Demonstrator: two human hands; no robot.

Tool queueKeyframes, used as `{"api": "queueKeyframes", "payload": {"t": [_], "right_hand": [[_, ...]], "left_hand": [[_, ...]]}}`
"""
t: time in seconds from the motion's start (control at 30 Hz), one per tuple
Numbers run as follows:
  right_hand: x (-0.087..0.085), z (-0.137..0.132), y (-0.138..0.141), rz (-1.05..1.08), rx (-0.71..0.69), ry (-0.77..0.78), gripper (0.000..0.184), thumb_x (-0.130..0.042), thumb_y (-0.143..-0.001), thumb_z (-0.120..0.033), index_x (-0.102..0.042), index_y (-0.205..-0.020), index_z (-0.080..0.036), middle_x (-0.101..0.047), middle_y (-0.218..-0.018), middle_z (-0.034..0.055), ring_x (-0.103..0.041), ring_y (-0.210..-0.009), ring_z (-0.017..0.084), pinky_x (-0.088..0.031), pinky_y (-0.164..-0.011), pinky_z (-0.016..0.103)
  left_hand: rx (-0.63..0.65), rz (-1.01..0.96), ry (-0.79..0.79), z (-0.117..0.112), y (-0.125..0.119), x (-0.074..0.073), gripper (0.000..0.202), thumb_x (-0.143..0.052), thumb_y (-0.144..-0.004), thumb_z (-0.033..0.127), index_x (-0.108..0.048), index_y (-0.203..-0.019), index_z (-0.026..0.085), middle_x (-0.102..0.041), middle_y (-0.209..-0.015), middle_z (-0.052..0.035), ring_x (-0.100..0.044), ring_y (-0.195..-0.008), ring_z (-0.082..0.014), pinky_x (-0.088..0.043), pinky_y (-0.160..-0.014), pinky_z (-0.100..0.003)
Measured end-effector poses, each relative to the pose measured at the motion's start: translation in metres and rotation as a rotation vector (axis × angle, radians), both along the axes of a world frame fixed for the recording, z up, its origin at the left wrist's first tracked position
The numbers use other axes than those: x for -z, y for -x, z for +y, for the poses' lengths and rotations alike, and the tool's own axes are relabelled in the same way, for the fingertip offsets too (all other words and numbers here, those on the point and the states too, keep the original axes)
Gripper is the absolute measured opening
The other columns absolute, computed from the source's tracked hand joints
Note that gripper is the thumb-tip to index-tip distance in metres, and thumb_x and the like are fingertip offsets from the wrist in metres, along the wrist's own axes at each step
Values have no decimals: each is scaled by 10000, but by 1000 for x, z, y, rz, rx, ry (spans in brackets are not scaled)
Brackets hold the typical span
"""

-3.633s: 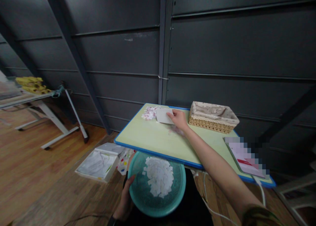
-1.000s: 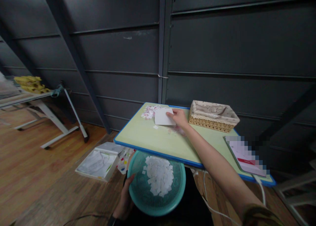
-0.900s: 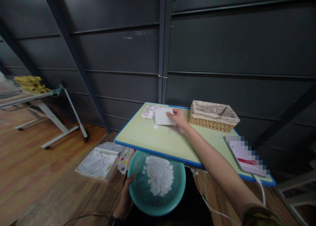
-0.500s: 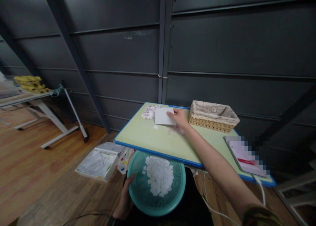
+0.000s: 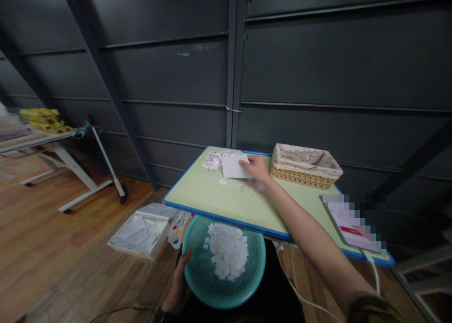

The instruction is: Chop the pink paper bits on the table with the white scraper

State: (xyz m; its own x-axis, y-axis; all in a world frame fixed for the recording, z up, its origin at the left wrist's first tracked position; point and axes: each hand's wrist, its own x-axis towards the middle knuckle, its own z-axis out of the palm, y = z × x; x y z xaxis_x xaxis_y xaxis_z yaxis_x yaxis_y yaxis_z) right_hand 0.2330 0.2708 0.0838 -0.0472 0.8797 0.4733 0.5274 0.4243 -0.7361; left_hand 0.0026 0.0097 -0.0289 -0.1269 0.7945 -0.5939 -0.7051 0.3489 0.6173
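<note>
My right hand (image 5: 257, 167) reaches over the table and pinches a white card (image 5: 236, 166) by its right edge. Just behind the card lies a pile of small white and pinkish-red paper pieces (image 5: 213, 160). One loose white piece (image 5: 223, 181) rests in front of the card. At my lap, my left hand (image 5: 179, 283) grips the left rim of a green plastic basket (image 5: 259, 271). A heap of small white pieces (image 5: 229, 252) lies inside this basket. The fingers beneath the rim are partly hidden.
On the table (image 5: 197, 191) stands a cloth-lined wicker basket (image 5: 305, 172), back right. A tablet-like flat object (image 5: 348, 233), partly pixelated, lies at the right edge. An open white box (image 5: 141, 233) sits on the floor at left. White cables (image 5: 303, 297) trail at lower right.
Almost nothing differs. The loose white piece in front of the card looks slightly shifted or tilted; both hands keep their places.
</note>
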Motion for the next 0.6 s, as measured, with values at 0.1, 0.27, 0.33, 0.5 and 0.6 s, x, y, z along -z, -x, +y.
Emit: {"api": "queueKeyframes", "payload": {"t": [0.1,0.27,0.33,0.5,0.6], "right_hand": [[-2,2,-4,-20,-3,-11,270,-601,-744,-323,-741,-858,-123,-726,-804,70,-602,-680,175,-421,-577,241],[-11,-4,-7,46,-81,77,303,-618,-711,-318,-745,-874,-96,-725,-794,73,-590,-629,162,-390,-514,221],[-15,-7,-8,82,-78,99,324,-625,-697,-319,-744,-879,-80,-723,-795,79,-584,-618,160,-383,-506,220],[-19,-7,-13,49,-21,92,320,-624,-671,-328,-750,-822,-74,-703,-722,67,-565,-599,164,-371,-500,227],[-16,-7,-12,52,-53,126,330,-623,-666,-337,-746,-821,-74,-695,-716,64,-549,-579,150,-361,-491,224]], "left_hand": [[3,-3,6,1,1,1,470,-607,-781,248,-594,-1233,118,-715,-1167,-121,-588,-1161,-310,-433,-1031,-444],[23,-14,1,1,2,2,460,-620,-777,278,-611,-1206,111,-713,-1170,-120,-583,-1161,-333,-421,-1040,-471],[27,-16,2,1,2,3,472,-634,-764,266,-609,-1208,108,-706,-1181,-126,-583,-1160,-338,-424,-1035,-475],[6,-19,-27,2,1,5,476,-630,-765,252,-602,-1210,85,-706,-1180,-136,-575,-1171,-332,-431,-1029,-452],[3,-37,-22,1,1,4,512,-634,-763,244,-575,-1242,71,-708,-1172,-144,-565,-1183,-326,-445,-1016,-421]]}}
